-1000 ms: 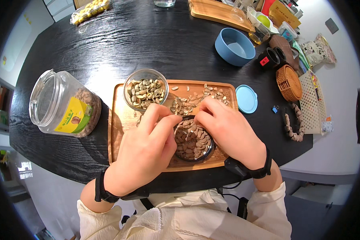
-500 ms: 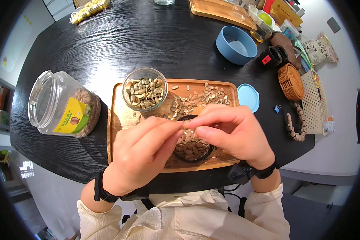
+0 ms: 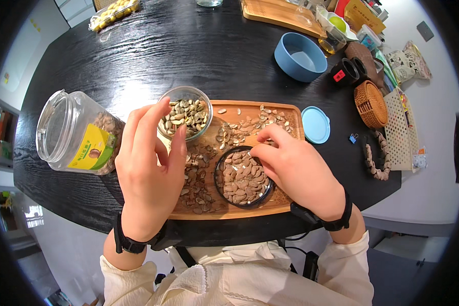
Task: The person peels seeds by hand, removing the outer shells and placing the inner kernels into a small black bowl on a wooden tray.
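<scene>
A wooden tray (image 3: 250,106) lies on the black table (image 3: 188,46). On it stand a glass bowl (image 3: 188,115) of pale green kernels and a dark bowl (image 3: 242,178) of brown seeds. Light shells (image 3: 247,127) are heaped at the tray's back, and darker seeds (image 3: 196,178) lie loose on its left part. My left hand (image 3: 150,168) hovers beside the glass bowl with fingers spread, nothing visible in it. My right hand (image 3: 296,171) rests over the dark bowl's right rim. Its fingertips are pinched together near the shell heap; I cannot see anything between them.
A clear plastic jar (image 3: 79,135) with a yellow label lies on its side left of the tray. A blue lid (image 3: 315,124) sits to the tray's right, with a blue bowl (image 3: 301,56) behind it and a woven basket (image 3: 371,103) and clutter further right.
Both hands were pinched together over the dark bowl. They have parted: the left moved to the glass bowl and opened, while the right drew back toward the shell heap.
</scene>
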The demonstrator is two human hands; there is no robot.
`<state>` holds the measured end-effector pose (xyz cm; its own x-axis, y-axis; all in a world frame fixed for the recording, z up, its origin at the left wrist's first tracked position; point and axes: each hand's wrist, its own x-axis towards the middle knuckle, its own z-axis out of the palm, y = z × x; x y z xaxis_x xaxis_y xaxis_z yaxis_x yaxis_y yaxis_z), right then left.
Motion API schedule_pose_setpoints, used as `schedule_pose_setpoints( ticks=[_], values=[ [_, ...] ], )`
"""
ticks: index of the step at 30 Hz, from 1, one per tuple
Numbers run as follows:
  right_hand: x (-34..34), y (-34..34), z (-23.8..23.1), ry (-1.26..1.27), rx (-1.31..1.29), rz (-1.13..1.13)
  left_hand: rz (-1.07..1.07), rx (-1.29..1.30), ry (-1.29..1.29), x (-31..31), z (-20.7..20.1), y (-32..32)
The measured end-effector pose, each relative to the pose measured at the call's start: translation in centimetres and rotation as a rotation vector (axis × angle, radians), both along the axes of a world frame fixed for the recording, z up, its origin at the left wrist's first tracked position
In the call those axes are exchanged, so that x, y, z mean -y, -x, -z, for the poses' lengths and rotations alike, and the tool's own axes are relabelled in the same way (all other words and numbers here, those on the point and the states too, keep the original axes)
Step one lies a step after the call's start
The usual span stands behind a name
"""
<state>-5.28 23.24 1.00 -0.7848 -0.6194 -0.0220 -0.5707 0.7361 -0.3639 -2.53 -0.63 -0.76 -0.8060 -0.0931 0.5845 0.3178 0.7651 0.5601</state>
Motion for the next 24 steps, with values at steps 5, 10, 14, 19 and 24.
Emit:
schedule_pose_setpoints(
  ticks=[5, 10, 14, 19, 24],
  values=[
    [0.7, -0.1, -0.3, -0.100, -0.033, -0.061, 0.102, -0.015, -0.038, -0.3, 0.3, -0.2],
    [1.4, -0.2, -0.5, -0.192, -0.111, -0.105, 0.138, 0.037, -0.065, -0.5, 0.0, -0.7],
    [0.8, 0.5, -0.3, -0.139, -0.332, -0.200, 0.196, 0.039, -0.080, -0.6, -0.4, -0.9],
    [-0.1, 0.5, -1.4, 0.315, -0.023, -0.046, 0.374, -0.035, -0.009, -1.0, -0.5, -0.8],
    [1.4, 0.2, -1.7, 0.754, 0.568, 0.127, 0.525, -0.022, -0.016, -0.9, -0.9, -1.0]
  ],
)
